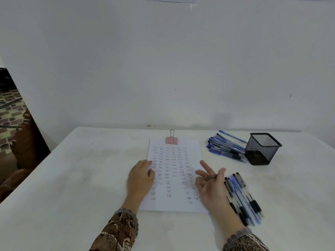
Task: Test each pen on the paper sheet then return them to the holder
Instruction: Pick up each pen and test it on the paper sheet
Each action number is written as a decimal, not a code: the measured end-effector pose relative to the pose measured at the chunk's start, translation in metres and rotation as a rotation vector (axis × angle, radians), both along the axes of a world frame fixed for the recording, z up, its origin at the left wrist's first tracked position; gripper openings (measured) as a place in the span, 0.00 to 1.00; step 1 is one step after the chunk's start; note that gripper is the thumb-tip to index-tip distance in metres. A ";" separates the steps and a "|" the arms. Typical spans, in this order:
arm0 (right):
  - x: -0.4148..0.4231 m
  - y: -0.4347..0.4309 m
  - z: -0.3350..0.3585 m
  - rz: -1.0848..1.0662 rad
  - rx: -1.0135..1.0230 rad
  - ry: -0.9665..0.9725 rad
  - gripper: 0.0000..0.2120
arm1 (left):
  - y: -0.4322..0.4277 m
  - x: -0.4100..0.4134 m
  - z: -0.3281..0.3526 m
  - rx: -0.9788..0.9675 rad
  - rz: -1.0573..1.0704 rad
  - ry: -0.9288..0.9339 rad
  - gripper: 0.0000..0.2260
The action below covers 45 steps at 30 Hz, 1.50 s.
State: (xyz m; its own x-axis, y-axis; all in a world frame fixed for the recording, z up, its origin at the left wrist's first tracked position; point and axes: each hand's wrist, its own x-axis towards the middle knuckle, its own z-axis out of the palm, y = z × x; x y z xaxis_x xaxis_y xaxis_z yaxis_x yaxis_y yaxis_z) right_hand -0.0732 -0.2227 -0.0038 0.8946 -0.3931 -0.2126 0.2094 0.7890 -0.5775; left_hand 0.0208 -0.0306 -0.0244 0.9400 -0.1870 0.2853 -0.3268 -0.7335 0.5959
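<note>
Sleeves, brown patterned with grey lace cuffs, sit at the bottom edge: left sleeve (118,230), right sleeve (244,241), both nearer than the paper sheet (176,203).

Paper sheet: white, portrait, flat on the white table (72,178), roughly centred. It is covered in columns of small handwritten words in dark ink, dense in the upper half and sparser lower down. A pink binder clip (171,140) is clamped on the sheet's top edge at the middle, with its wire loop pointing away.

Left hand (140,178): palm down on the sheet's left edge, fingers straight and together, pressing flat on the paper and gripping nothing.

Right hand (211,185): at the sheet's right edge, palm turned partly up, fingers spread wide and straight, not wrapped round anything. A thin dark streak crosses the fingers, too blurred to name. Cannot tell if the hand touches the paper.

Near pens (243,198): a loose bunch lying on the table just right of the sheet's lower half, beside the right hand. They have clear barrels, black and blue, with dark grips, lie roughly parallel and are motion-blurred.

Far pens (226,147): a second pile, mostly blue, lying right of the sheet's top corner, fanned out and overlapping.

Holder (262,149): a black wire-mesh square cup, upright, further right of the sheet than the far pens, with their tips reaching its left wall.
</note>
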 end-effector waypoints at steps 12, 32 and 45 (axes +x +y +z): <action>-0.036 -0.005 -0.006 -0.055 -0.621 0.041 0.12 | 0.001 0.001 -0.003 0.009 -0.029 0.012 0.17; -0.041 0.003 -0.007 -0.020 -0.812 0.121 0.25 | 0.002 0.001 -0.005 0.075 -0.028 0.039 0.18; -0.038 0.001 -0.003 0.041 -0.626 -0.017 0.14 | 0.002 -0.001 -0.003 0.070 -0.032 0.052 0.18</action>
State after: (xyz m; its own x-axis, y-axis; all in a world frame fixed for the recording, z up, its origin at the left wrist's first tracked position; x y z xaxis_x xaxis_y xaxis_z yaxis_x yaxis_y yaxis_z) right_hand -0.1116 -0.2217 -0.0073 0.9127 -0.4041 0.0611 0.1995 0.3102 -0.9295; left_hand 0.0201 -0.0282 -0.0273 0.9466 -0.2346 0.2212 -0.3203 -0.7636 0.5607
